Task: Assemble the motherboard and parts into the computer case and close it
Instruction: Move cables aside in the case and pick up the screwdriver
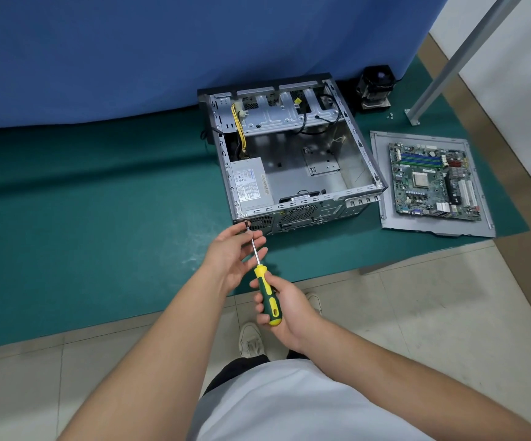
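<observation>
Yellow-and-green screwdriver (pixel 266 294), handle gripped in my right hand (pixel 284 308), shaft running up-left to the case (pixel 292 157)'s near-left corner. My left hand (pixel 237 253), fingers loosely extended, steadies the tip there and sits nearer the case. The motherboard (pixel 434 181) waits right, on the side panel (pixel 385 183). The power supply (pixel 251 186) label is too small to read.

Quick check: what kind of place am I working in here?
Probably a makeshift repair or training bench: a green mat on a low table, a blue curtain behind, an open computer case and a loose motherboard.
</observation>
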